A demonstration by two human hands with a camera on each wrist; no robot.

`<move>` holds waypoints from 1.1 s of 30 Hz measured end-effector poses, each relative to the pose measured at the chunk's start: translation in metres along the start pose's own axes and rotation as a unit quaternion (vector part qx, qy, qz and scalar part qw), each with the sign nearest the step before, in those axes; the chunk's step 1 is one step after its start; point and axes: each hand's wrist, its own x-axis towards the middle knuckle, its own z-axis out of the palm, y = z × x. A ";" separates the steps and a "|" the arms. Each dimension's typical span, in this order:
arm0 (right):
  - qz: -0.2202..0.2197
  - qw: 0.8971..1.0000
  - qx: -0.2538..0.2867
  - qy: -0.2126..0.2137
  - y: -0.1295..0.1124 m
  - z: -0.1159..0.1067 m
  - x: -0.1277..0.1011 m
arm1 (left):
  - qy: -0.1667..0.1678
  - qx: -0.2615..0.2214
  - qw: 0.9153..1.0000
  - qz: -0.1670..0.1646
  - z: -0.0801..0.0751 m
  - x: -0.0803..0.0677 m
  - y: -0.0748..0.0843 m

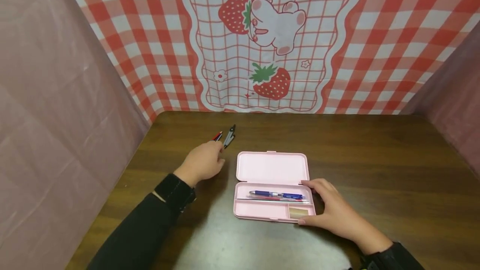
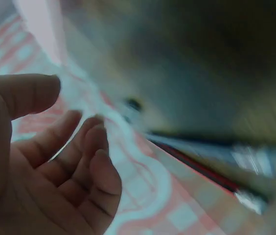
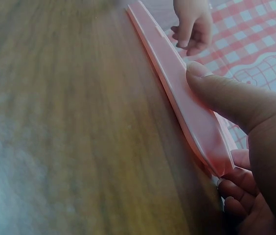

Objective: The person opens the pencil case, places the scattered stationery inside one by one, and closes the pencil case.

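An open pink pencil case (image 1: 271, 168) lies on the brown table (image 1: 375, 157), lid folded back. Its tray holds a blue pen (image 1: 277, 195), a thin red pencil and a tan eraser (image 1: 298, 211). My right hand (image 1: 314, 203) grips the case's right end, thumb at the front corner and fingers on the far side; in the right wrist view the thumb (image 3: 211, 81) presses on the case's edge (image 3: 172, 83). My left hand (image 1: 218, 153) reaches to the back left with loosely curled fingers (image 2: 91, 161) holding nothing, just short of a black compass (image 1: 229, 136) and a red pen (image 1: 217, 136).
A red checked cloth with strawberries (image 1: 270, 41) hangs behind the table. Pink sheets (image 1: 56, 116) close off the left and right sides. The left wrist view is blurred, with the pens (image 2: 216, 152) as dark streaks.
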 end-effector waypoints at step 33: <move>-0.002 1.000 0.005 0.005 0.000 0.000 -0.002 | -0.105 -0.023 0.989 -0.105 -0.009 0.040 -0.062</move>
